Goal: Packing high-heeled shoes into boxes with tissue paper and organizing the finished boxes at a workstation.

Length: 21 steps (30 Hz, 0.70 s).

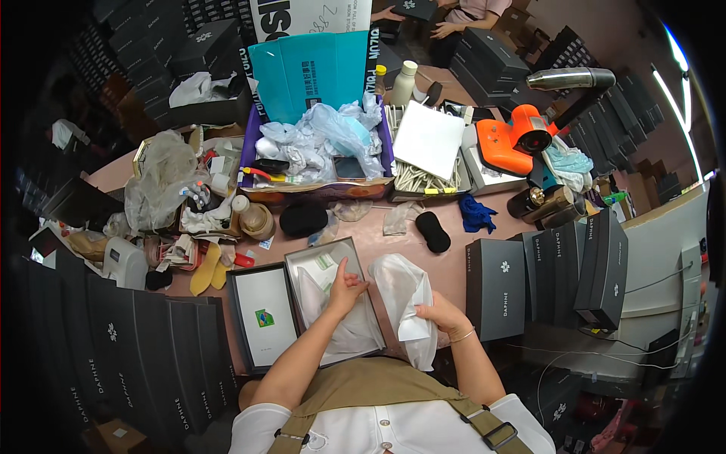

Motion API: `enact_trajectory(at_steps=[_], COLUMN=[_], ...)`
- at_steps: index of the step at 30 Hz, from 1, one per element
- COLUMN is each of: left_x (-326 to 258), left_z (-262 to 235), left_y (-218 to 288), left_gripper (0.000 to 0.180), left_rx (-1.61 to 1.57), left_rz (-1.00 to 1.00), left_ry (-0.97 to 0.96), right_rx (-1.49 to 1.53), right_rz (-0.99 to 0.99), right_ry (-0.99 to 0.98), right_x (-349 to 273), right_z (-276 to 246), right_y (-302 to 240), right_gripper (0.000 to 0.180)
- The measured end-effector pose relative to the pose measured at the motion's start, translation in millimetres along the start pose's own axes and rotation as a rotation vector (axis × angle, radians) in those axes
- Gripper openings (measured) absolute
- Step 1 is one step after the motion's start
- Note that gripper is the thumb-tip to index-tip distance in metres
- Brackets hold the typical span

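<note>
Contents of open grey box hidden under white tissue paper; fingertips of right hand buried in the white dust bag, near edge of box covered by left forearm. Counted: one open box on the pink table, one lid lying inside-up just left of it, one dust bag just right of it, two black shoe-shaped pads farther back. Left hand flat on tissue inside box, fingers together and extended, gripping nothing; right hand closed, pinching the bag's lower edge.
</note>
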<state>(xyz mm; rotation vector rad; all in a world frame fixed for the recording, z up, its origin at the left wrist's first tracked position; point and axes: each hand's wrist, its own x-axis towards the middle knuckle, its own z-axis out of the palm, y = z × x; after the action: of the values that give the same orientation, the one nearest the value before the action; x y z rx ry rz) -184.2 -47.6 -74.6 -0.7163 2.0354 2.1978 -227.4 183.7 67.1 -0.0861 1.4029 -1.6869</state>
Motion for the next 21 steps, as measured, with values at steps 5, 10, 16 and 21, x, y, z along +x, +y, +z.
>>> enact_trajectory(at_steps=[5, 10, 16, 21], left_x=[-14.3, -49.5, -56.7, -59.4], left_z=[-24.3, -51.5, -64.3, -72.5], left_y=[-12.9, 26.4, 52.5, 38.1], left_gripper=[0.091, 0.042, 0.021, 0.021], left_rx=[0.288, 0.905, 1.267, 1.206], left_rz=[-0.065, 0.299, 0.001, 0.017], left_ry=[0.095, -0.017, -0.239, -0.206], right_rx=[-0.025, -0.129, -0.493, -1.102], right_rz=[0.053, 0.064, -0.073, -0.482], right_ry=[-0.020, -0.115, -0.262, 0.113], right_x=[4.8, 17.3, 102.9, 141.3], right_z=[4.6, 12.6, 60.5, 93.1], right_y=[-6.7, -17.3, -11.1, 56.1], right_gripper=[0.066, 0.073, 0.069, 0.055])
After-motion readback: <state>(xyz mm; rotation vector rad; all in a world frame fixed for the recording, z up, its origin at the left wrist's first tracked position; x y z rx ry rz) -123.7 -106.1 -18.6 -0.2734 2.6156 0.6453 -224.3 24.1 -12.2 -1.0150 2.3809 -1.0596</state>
